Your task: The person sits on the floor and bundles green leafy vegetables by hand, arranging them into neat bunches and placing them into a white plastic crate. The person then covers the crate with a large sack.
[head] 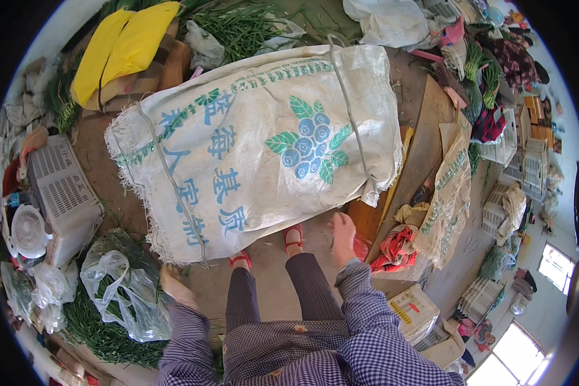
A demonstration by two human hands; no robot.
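Note:
A large white woven sack (265, 193) lies before me, printed with blueberries, green leaves and blue writing. Its edges are frayed, and two grey cords (350, 111) run across it near its ends. What is beneath it is hidden. My left hand (177, 288) is low by the sack's near left corner, beside a clear plastic bag (125, 294) over green leafy stalks (101, 337); its fingertips are hard to make out. Just off the near right edge of the sack, my right hand (342, 239) has its fingers loosely apart and holds nothing.
A yellow cushion (125, 48) tops a seat beyond the sack's left end. At left, a small white fan (29, 230) stands by a grey plastic crate (65, 181). A wooden board (422, 125) on the right bears a red cloth (398, 248) and another sack (446, 207). A person (511, 58) sits far right.

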